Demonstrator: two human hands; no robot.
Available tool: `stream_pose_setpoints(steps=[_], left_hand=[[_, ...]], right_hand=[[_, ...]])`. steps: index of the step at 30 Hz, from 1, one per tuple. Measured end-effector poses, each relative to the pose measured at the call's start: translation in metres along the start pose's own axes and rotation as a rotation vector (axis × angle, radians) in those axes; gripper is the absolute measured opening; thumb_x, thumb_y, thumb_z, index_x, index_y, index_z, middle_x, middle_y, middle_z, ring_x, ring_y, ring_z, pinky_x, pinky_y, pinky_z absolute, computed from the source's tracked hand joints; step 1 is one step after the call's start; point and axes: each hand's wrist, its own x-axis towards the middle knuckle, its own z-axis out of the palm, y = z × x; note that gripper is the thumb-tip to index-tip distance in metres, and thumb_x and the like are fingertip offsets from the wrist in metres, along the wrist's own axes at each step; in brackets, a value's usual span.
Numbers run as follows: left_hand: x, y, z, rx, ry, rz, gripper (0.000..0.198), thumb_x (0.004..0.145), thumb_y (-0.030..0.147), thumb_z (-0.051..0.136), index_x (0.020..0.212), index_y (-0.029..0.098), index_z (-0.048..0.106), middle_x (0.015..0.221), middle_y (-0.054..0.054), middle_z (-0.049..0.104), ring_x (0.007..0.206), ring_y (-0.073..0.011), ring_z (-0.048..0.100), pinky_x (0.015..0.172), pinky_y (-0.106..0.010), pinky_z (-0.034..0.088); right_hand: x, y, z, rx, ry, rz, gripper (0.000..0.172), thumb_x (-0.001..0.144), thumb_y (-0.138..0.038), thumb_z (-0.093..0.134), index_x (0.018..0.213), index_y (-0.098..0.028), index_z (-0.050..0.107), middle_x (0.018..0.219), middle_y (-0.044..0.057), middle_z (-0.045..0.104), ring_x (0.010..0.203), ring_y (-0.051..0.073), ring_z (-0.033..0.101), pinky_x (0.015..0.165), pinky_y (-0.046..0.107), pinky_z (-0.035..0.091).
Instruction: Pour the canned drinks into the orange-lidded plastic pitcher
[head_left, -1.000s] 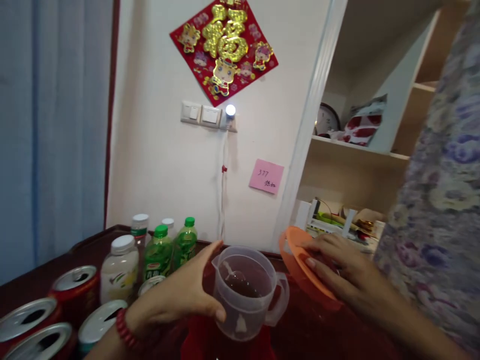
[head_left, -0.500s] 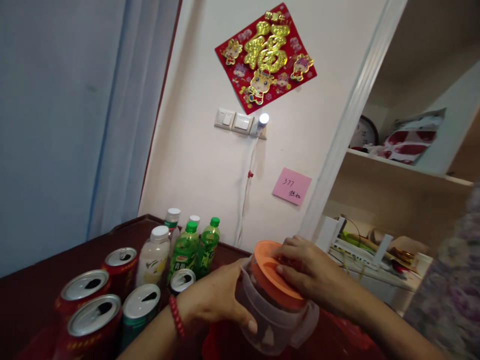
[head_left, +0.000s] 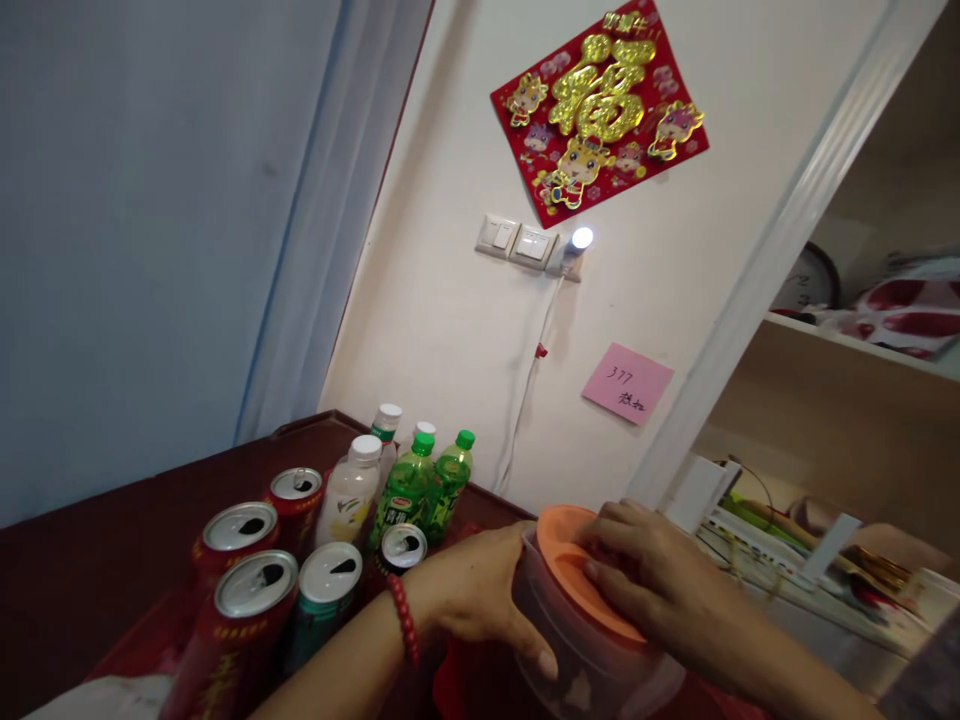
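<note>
A clear plastic jug [head_left: 592, 665] with dark liquid stands on the dark red table [head_left: 90, 570], its orange lid [head_left: 566, 560] now on top. My left hand [head_left: 480, 600], with a red bead bracelet at the wrist, wraps round the jug's side. My right hand [head_left: 656, 590] lies on the lid with fingers curled and pressing on it.
Left of the jug stand several opened drink cans [head_left: 255, 585] and several bottles [head_left: 409, 485] with green and white caps. Behind is a wall with switches [head_left: 517, 240], a pink note [head_left: 626, 385] and a red decoration. A shelf unit [head_left: 825, 440] with clutter is at right.
The orange lid went from tilted beside the open jug onto its top, and my right hand pressed it down. The view swung left and the hands shifted right in frame.
</note>
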Motion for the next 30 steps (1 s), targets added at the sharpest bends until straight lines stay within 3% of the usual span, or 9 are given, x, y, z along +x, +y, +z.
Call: stream_pose_setpoints(steps=[7, 15, 19, 24, 30], left_hand=[[-0.001, 0.005, 0.0, 0.034, 0.025, -0.026, 0.092, 0.051, 0.026, 0.095, 0.136, 0.025, 0.058, 0.119, -0.002, 0.072, 0.112, -0.0304, 0.065, 0.107, -0.046, 0.046], [0.0, 0.0, 0.0, 0.026, 0.01, -0.042, 0.093, 0.05, 0.029, 0.095, 0.135, 0.024, 0.058, 0.126, -0.005, 0.069, 0.117, -0.0331, 0.062, 0.105, -0.046, 0.046], [0.0, 0.004, 0.0, -0.06, -0.025, -0.009, 0.089, 0.053, 0.03, 0.094, 0.134, 0.024, 0.059, 0.124, -0.003, 0.07, 0.114, -0.0302, 0.064, 0.105, -0.044, 0.048], [-0.002, 0.004, 0.001, -0.013, 0.025, -0.043, 0.091, 0.05, 0.027, 0.095, 0.133, 0.025, 0.059, 0.118, -0.003, 0.072, 0.113, -0.0311, 0.064, 0.103, -0.047, 0.048], [-0.002, 0.0, 0.001, 0.016, 0.046, -0.03, 0.093, 0.05, 0.025, 0.095, 0.136, 0.027, 0.058, 0.127, -0.004, 0.069, 0.119, -0.032, 0.062, 0.107, -0.048, 0.045]], right_hand=[[0.001, 0.007, 0.012, 0.059, -0.01, -0.007, 0.026, 0.098, -0.037, 0.043, 0.091, -0.022, 0.063, 0.093, 0.005, 0.059, 0.088, 0.024, 0.054, 0.076, 0.038, 0.039], [0.004, 0.007, 0.017, -0.048, -0.02, -0.025, 0.015, 0.092, -0.024, 0.047, 0.086, -0.021, 0.061, 0.091, 0.005, 0.058, 0.086, 0.024, 0.054, 0.075, 0.037, 0.039], [0.005, 0.007, 0.018, -0.048, -0.03, -0.013, 0.014, 0.092, -0.02, 0.048, 0.085, -0.021, 0.06, 0.09, 0.005, 0.059, 0.084, 0.023, 0.054, 0.073, 0.035, 0.04], [0.005, 0.005, 0.019, -0.116, -0.035, -0.013, 0.011, 0.086, -0.009, 0.056, 0.082, -0.019, 0.059, 0.087, 0.004, 0.059, 0.08, 0.022, 0.054, 0.07, 0.033, 0.038], [0.004, 0.004, 0.021, -0.1, -0.011, 0.019, 0.011, 0.087, -0.011, 0.056, 0.085, -0.019, 0.063, 0.089, 0.005, 0.06, 0.082, 0.023, 0.055, 0.071, 0.035, 0.039]])
